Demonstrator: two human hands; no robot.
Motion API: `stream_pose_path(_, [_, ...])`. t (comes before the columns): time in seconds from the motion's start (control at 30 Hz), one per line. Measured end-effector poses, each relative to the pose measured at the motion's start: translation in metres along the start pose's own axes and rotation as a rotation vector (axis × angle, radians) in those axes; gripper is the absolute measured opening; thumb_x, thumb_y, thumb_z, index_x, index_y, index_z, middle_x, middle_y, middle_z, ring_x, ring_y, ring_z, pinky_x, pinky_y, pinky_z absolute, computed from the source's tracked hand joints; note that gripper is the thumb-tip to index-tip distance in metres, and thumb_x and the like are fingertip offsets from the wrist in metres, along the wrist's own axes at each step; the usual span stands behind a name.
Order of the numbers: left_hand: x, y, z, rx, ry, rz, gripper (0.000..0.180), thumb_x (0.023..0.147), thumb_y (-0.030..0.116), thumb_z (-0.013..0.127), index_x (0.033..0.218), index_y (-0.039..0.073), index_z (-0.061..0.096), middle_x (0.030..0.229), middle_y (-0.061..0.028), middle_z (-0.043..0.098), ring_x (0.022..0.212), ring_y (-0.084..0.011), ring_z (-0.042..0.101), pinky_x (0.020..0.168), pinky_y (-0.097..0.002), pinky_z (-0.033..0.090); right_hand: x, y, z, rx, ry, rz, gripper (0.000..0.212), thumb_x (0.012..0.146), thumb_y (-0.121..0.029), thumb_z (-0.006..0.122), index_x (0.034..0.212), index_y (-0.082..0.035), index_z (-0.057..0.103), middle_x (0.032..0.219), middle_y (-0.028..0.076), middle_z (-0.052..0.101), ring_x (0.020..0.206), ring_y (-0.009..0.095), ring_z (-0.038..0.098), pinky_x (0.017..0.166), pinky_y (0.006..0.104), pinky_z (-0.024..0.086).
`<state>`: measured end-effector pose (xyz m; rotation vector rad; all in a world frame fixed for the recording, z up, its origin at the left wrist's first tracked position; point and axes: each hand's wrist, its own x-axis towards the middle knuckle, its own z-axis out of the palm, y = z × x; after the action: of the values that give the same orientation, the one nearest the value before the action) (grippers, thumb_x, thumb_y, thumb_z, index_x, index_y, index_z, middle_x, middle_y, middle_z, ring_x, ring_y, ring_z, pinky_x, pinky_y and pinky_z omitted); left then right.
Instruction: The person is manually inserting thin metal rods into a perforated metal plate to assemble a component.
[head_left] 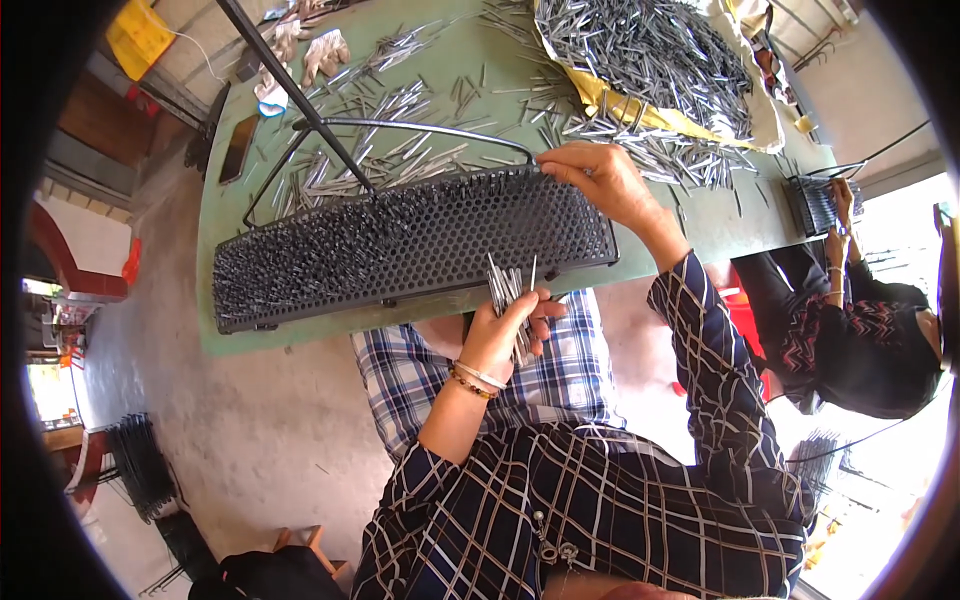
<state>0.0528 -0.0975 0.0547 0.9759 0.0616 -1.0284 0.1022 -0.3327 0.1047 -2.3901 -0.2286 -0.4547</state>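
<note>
A long black perforated rack point(470, 245) lies across the near edge of the table. Short dark pins point(310, 245) stand packed in the holes of its left part and along its far edge; many holes in the middle and right show bare. My left hand point(497, 335) is closed round a bundle of thin metal rods point(508, 288), just in front of the rack. My right hand point(605, 180) reaches to the rack's far right corner, thumb and fingertips pinched together beside the bent wire handle point(430, 126). What sits in that pinch is too small to make out.
Loose rods point(400, 150) lie scattered on the green table point(240, 325). A yellow-edged sack point(610, 100) heaped with rods lies at the far right. A dark pole point(300, 95) slants above the rack. Gloves point(325, 55) and a phone point(238, 150) lie far left; another person point(850, 340) works at right.
</note>
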Motion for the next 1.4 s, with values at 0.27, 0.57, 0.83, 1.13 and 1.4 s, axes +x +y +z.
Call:
stream_pose_path(0.27, [-0.001,0.000,0.001,-0.083,0.024,-0.056,0.022,0.091,0.022,0.054,0.100,0.002,0.060,0.091,-0.0150,0.067,0.060,-0.0087,0.056,0.045,-0.0215,0.045,0.006,0.009,0.002,0.139,-0.107,-0.053,0.018,0.084,-0.012,0.063,0.097,0.000,0.067,0.087,0.010,0.069,0.072,0.016,0.065,0.066,0.0276,0.052])
stream_pose_path(0.57, [0.002,0.001,0.001,-0.067,0.018,-0.060,0.023,0.091,0.022,0.055,0.100,0.002,0.059,0.089,-0.0143,0.067,0.060,-0.0084,0.056,0.043,-0.0202,0.044,0.015,0.016,-0.004,0.079,-0.204,-0.191,0.017,0.084,-0.014,0.063,0.095,-0.002,0.068,0.092,0.011,0.068,0.083,0.023,0.065,0.076,0.0321,0.050])
stream_pose_path(0.83, [0.002,0.000,-0.001,-0.071,0.032,-0.066,0.024,0.090,0.024,0.055,0.100,0.002,0.060,0.089,-0.0139,0.067,0.060,-0.0083,0.056,0.043,-0.0203,0.044,0.005,0.019,0.005,0.351,-0.172,0.063,0.018,0.084,-0.013,0.064,0.097,0.000,0.067,0.093,0.010,0.068,0.085,0.018,0.065,0.077,0.0309,0.050])
stream_pose_path(1.13, [0.003,0.001,0.003,-0.070,0.032,-0.088,0.024,0.090,0.024,0.056,0.101,0.002,0.060,0.090,-0.0144,0.067,0.060,-0.0081,0.056,0.044,-0.0208,0.044,0.003,0.011,0.018,0.053,-0.093,-0.108,0.017,0.083,-0.012,0.062,0.096,-0.002,0.066,0.088,0.012,0.065,0.083,0.029,0.063,0.075,0.0347,0.050])
stream_pose_path(1.4, [0.002,0.002,0.000,-0.033,0.021,-0.077,0.026,0.092,0.023,0.053,0.105,0.001,0.058,0.091,-0.0145,0.067,0.063,-0.0087,0.057,0.048,-0.0223,0.048,-0.004,-0.002,0.032,-0.022,0.004,-0.133,0.021,0.086,-0.012,0.060,0.104,-0.001,0.063,0.101,0.014,0.056,0.089,0.031,0.059,0.076,0.0364,0.049])
